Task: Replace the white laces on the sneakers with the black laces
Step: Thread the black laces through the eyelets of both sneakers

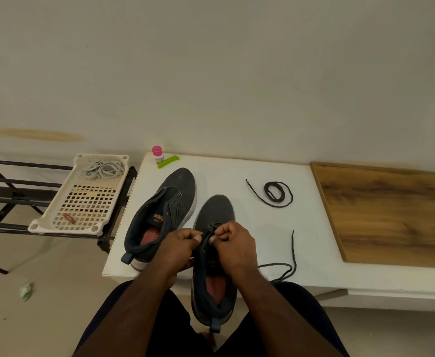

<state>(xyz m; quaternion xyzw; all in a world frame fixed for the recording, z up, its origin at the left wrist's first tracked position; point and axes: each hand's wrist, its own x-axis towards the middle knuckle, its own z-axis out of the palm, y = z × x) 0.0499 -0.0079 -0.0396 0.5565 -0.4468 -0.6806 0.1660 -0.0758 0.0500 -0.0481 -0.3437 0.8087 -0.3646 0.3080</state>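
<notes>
Lower centre of frame: left hand (181, 244) and right hand (233, 243), each grip pinched on the black lace (207, 237) at the near sneaker (212, 266); spare lace (278, 193) coiled at right on the surface (262, 228).

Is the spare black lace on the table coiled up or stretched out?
Coiled: the black lace lies in loops, one end trailing left.

Hands hide near sneaker (212, 256) eyelets (mostly).
</notes>
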